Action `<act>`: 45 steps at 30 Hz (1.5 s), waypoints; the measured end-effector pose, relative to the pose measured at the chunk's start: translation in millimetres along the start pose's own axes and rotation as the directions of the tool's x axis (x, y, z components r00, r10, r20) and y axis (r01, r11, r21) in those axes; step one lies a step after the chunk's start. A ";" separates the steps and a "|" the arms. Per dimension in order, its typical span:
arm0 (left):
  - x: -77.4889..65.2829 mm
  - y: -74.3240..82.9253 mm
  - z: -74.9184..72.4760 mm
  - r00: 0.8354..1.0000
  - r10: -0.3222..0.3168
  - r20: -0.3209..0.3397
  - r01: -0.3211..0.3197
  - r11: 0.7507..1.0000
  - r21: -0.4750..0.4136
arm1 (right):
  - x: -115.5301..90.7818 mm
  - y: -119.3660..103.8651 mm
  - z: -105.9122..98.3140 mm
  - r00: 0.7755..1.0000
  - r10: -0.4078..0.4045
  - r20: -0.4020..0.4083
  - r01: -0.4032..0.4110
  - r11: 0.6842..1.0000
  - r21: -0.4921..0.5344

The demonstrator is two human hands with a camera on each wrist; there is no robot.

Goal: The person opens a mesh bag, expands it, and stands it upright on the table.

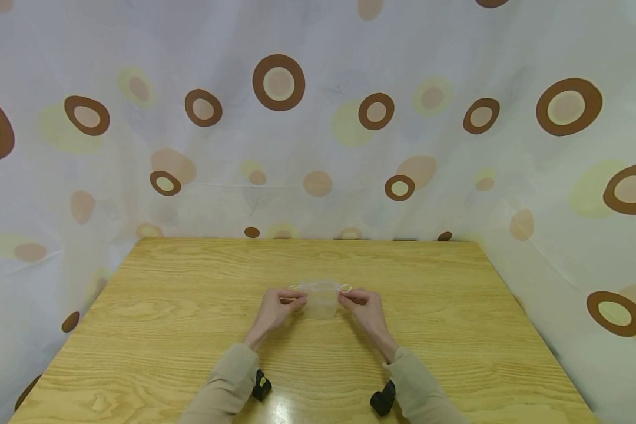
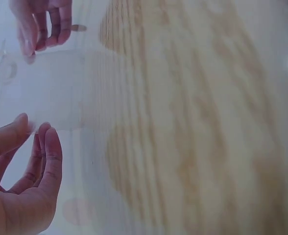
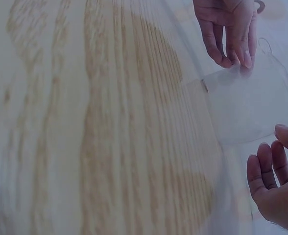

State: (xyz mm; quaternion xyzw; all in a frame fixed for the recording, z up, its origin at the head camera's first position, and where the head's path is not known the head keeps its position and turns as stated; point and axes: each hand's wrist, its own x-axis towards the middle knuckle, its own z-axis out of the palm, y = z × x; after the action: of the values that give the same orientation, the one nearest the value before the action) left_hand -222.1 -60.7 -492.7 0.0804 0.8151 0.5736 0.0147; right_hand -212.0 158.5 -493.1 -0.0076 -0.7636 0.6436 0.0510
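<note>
A small sheer white drawstring pouch (image 1: 322, 301) is stretched between both hands above the wooden table. White cord loops stick out at its two upper corners. My left hand (image 1: 277, 309) pinches the pouch's left edge between thumb and fingertips. Opposite it, my right hand (image 1: 368, 311) pinches the right edge the same way. In the left wrist view the see-through pouch (image 2: 51, 90) spans the space between the fingertips. From the right wrist the pouch (image 3: 252, 105) looks flat, and nothing shows inside it.
The wood-grain table (image 1: 191, 282) extends around both arms. Behind it and along its sides hangs a pale curtain (image 1: 318, 141) with brown rings. Black wrist devices (image 1: 383, 399) sit beneath the beige sleeves (image 1: 421, 383).
</note>
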 end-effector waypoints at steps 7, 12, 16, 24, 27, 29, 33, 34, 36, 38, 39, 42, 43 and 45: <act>0.3 -0.2 0.3 1.000 0.007 0.002 -0.007 1.000 -0.006 | 1.6 0.6 0.1 1.000 -0.003 -0.002 0.003 1.000 0.016; -0.6 -0.7 -1.4 1.000 0.024 0.020 -0.023 0.999 -0.028 | 0.4 1.8 -1.2 1.000 -0.017 0.013 0.017 1.000 -0.004; -1.4 -1.3 -2.7 1.000 -0.006 0.025 0.006 1.000 -0.022 | -0.8 1.6 -1.6 1.000 -0.014 0.014 0.015 1.000 -0.023; -1.4 -1.7 -4.0 0.999 -0.045 0.021 0.046 0.998 -0.031 | -0.1 2.4 -0.2 1.000 -0.001 0.005 0.001 0.999 -0.039; -1.9 -1.7 -4.5 0.999 -0.048 0.020 0.049 0.998 -0.033 | 0.2 3.0 -0.7 1.000 -0.001 0.003 0.001 0.999 -0.052; -2.5 -1.6 -5.0 0.999 -0.049 0.021 0.049 0.998 -0.033 | 0.1 3.1 -1.5 1.000 -0.004 0.002 0.005 0.998 -0.060; -4.0 -1.7 -7.3 0.999 -0.042 0.017 0.042 0.999 -0.024 | 0.1 3.6 -2.9 1.000 -0.008 0.007 0.008 0.998 -0.069; -4.4 -2.0 -8.0 0.999 -0.039 0.015 0.039 0.999 -0.018 | -0.1 3.1 -3.0 1.000 -0.009 0.009 0.009 0.998 -0.069; -5.0 -2.7 -9.7 0.999 -0.032 0.010 0.032 0.999 -0.014 | 0.2 3.4 -2.8 1.000 -0.004 0.009 0.004 0.998 -0.068; -5.6 -3.5 -11.3 0.999 -0.033 0.008 0.033 0.999 -0.014 | 0.1 2.8 -2.5 1.000 0.002 0.010 -0.001 0.998 -0.065; -5.8 -3.8 -12.1 0.999 -0.035 0.006 0.035 0.999 -0.014 | 0.0 2.4 -2.5 1.000 0.005 0.010 -0.004 0.998 -0.059; -6.3 -5.0 -15.2 0.999 -0.038 0.010 0.038 0.999 -0.015 | -0.6 1.4 -3.2 1.000 0.008 0.015 -0.007 0.999 -0.050; -6.7 -5.1 -16.8 0.999 -0.035 0.011 0.035 0.999 -0.012 | -0.9 0.8 -3.7 1.000 0.007 0.020 -0.006 0.999 -0.048; -7.5 -5.9 -21.2 1.000 -0.016 0.015 0.016 1.000 -0.005 | -1.4 -0.5 -5.0 1.000 0.000 0.027 0.001 0.999 -0.051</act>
State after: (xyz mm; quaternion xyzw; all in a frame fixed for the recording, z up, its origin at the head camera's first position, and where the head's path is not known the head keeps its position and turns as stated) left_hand -217.8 -83.5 -491.5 0.0781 0.8140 0.5751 0.0255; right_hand -210.0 163.2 -491.9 0.0000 -0.7803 0.6241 0.0407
